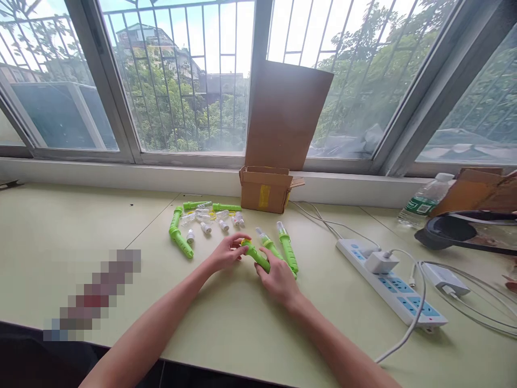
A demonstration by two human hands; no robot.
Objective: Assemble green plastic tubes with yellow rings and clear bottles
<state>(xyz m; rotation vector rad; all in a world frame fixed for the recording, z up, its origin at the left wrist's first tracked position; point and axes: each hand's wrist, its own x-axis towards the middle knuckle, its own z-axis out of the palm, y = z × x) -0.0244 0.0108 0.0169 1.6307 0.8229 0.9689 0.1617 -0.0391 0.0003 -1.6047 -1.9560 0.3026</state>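
Both hands are working on one green tube [258, 260] over the desk [218, 328].
The right hand [279, 277] is grasping the tube's body while the left hand [228, 252] is pinching its end at a yellow ring [246, 242]. The person is apparently fitting or adjusting that ring; the next move is probably calling for a steady right grip and fine left-finger alignment. Small white pieces [206, 228] are lying beyond, and a clear-tipped green tube [288, 252] is resting to the right.
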